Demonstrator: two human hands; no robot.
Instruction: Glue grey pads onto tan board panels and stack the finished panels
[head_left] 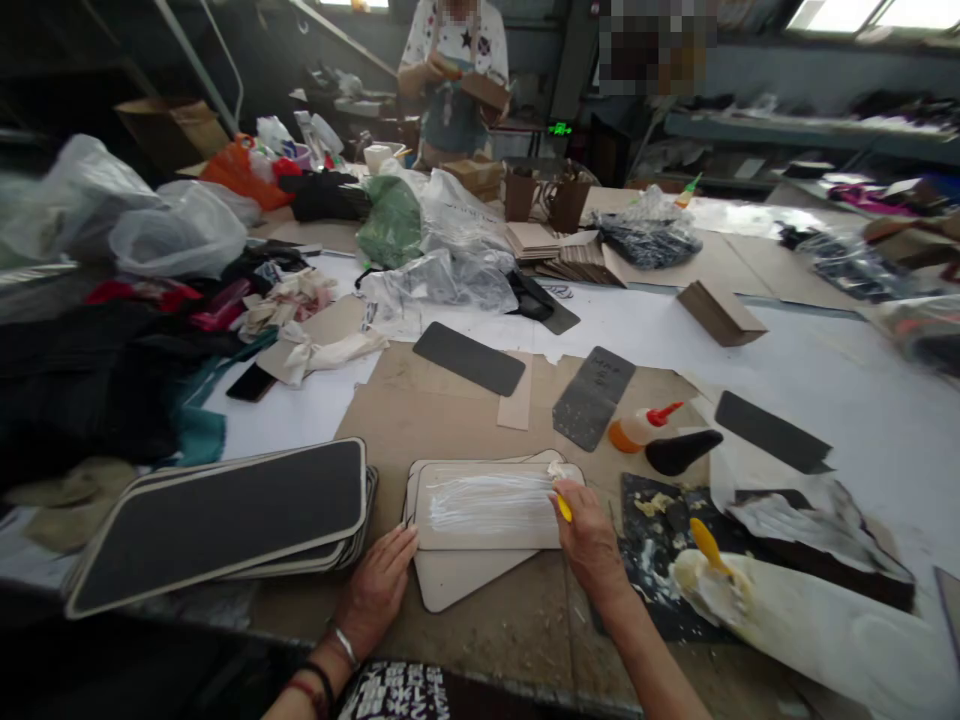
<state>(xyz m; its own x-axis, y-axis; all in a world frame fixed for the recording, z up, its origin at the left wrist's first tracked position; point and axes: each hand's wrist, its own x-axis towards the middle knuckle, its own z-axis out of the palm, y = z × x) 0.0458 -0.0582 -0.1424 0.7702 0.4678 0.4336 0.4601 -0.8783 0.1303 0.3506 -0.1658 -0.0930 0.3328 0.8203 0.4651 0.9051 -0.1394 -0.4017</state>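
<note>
In front of me lies a pale rectangular panel (pixel 487 535) with rounded corners, streaked with white paste (pixel 487 500). Beneath it, other panels stick out at an angle (pixel 465 580). My right hand (pixel 589 530) is closed around a brush with a yellow handle (pixel 564 508); its pale, paste-covered end touches the panel's right part. Flat at the panel's left edge rests my left hand (pixel 382 575), fingers stretched out and holding nothing. To its left is a stack of dark panels with pale borders (pixel 240 520).
On the right, a white plastic container (pixel 817 610) lies on its side with a second yellow handle (pixel 709 545) at its mouth. A red-tipped bottle (pixel 637 430) and dark plates (pixel 469 358) lie beyond the panel. Plastic bags (pixel 457 240) fill the back; a person (pixel 454 80) stands across.
</note>
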